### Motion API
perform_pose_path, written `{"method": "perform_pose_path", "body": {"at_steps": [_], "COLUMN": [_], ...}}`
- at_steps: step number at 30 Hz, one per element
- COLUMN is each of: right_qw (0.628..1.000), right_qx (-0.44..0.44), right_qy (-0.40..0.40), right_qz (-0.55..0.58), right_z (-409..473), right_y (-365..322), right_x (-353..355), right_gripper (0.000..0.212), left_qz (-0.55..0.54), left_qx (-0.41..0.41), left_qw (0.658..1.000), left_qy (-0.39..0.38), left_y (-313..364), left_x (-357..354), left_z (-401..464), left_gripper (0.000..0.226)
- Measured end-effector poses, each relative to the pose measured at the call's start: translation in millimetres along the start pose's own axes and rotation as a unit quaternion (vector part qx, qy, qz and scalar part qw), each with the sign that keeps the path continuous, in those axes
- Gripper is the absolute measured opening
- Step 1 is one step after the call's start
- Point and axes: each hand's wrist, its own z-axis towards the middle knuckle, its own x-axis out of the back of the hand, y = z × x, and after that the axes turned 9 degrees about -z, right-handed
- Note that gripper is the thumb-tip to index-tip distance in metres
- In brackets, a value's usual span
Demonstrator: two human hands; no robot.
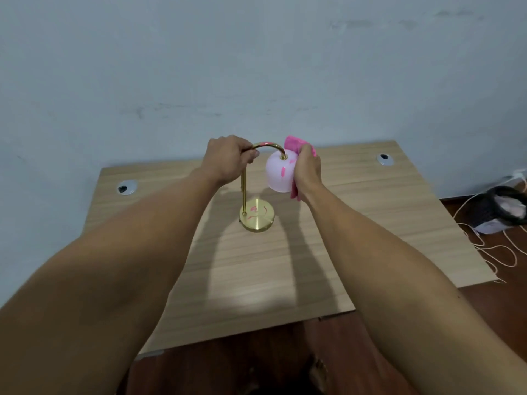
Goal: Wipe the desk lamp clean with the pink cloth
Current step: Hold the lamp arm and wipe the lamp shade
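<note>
A small desk lamp (pixel 258 215) stands mid-desk on a round gold base, with a gold arched neck and a white bell shade (pixel 278 173). Pink smears mark the base, the arch and the front of the shade. My left hand (pixel 228 159) grips the left end of the arch, at the top of the upright stem. My right hand (pixel 308 169) presses the pink cloth (pixel 296 145) against the shade's right side. The cloth bunches above my fingers, and a corner hangs below my palm. The shade's right side is hidden by hand and cloth.
The wooden desk (pixel 370 212) stands against a pale blue-grey wall, with a cable grommet at far left (pixel 127 187) and another at far right (pixel 384 159). On the floor to the right lie a dark bag (pixel 502 209) and loose white cords (pixel 496 252).
</note>
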Motion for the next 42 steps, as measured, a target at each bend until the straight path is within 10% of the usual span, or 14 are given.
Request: {"method": "perform_pose_path", "body": {"at_steps": [5,13,17,24,42], "right_qw": [0.979,0.999,0.962,0.894,0.928], "right_qx": [0.181,-0.007,0.229,0.324,0.262], "right_qy": [-0.007,0.023,0.046,0.074,0.054], "right_qz": [-0.095,0.037,-0.142,-0.299,-0.261], "right_z": [-10,-3,-32,-67,-38], "right_y": [18,6,30,92,76], "right_x": [-12,-10,-23,-13,-21], "right_gripper": [0.045,0.048,0.058,0.078,0.078], "left_qz": [-0.009,-0.015,-0.019,-0.029,-0.041], "left_qx": [-0.003,0.004,0.003,0.011,0.018], "left_qw": [1.0,1.0,1.0,0.999,0.999], "left_qy": [0.002,0.005,0.007,0.011,-0.018], "left_y": [0,2,3,6,4], "left_x": [0,0,1,0,4], "left_z": [-3,-4,-5,-6,-2], "left_gripper": [0.038,0.035,0.036,0.032,0.031]}}
